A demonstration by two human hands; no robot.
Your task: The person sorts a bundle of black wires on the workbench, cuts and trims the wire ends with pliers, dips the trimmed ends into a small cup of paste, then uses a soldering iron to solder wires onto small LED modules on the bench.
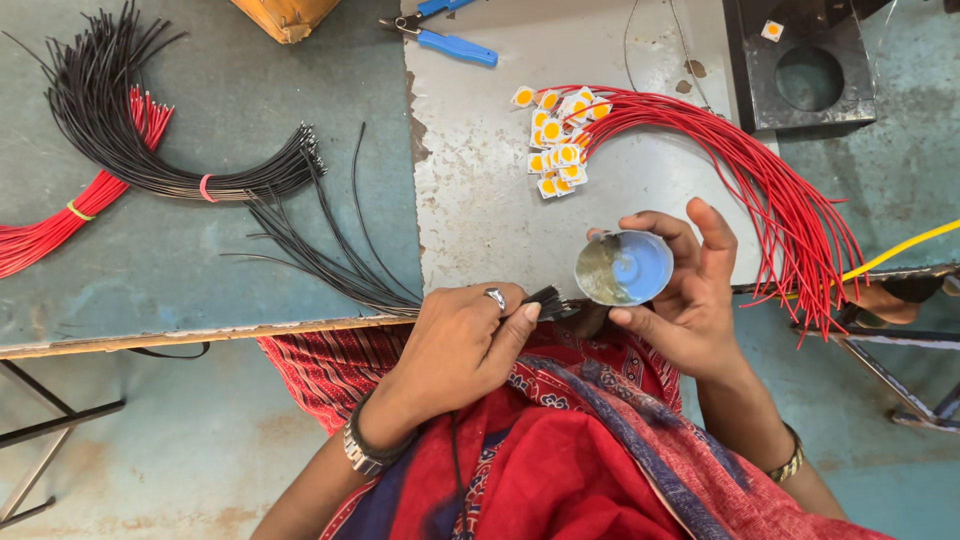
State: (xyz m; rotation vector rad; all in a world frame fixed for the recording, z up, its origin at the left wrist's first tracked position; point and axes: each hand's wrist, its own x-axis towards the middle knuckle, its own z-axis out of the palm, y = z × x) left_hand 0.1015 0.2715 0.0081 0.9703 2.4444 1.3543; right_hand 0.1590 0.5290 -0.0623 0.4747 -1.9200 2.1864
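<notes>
My left hand (462, 345) grips a bunch of thin black wires (330, 262) near their stripped ends, which poke out toward the right at the table's front edge. Just beside those tips, my right hand (685, 290) holds a small round blue tin (624, 268), tilted, with greyish paste inside. The loose wires trail back left over the teal table (200, 270). Beyond the tin, on a grey metal sheet (480, 190), red wires (760, 170) fan out from a cluster of small square yellow-centred chips (557, 140).
A tied bundle of black wires (150, 150) and a red bundle (60, 225) lie at the left. Blue-handled pliers (450, 42) sit at the top, a black metal block (800, 70) at top right. A yellow cable (900, 250) runs off right.
</notes>
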